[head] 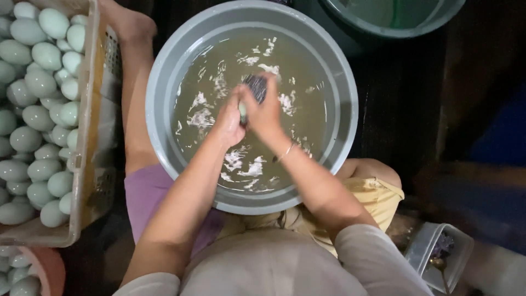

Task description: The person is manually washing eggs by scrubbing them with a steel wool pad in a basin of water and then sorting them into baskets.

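The grey basin (164, 82) of murky water sat centred; the egg crate (82, 164) at nine o'clock. Her left hand (230, 123) clasped a pale egg (242, 111), right hand (266, 112) gripping a dark scourer (255, 86). Light, turning strokes seemed wisest.

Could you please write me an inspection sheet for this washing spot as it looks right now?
Surface: dark floor, dim.
Job's things: grey basin of murky water; pale egg; dark scrubber.
Clutter: crate full of pale green eggs; small clear container; second basin.
Hands: left hand fingers around the egg; right hand presses scrubber to it.
Cables: nothing seen.
Surroundings: more eggs lower left.
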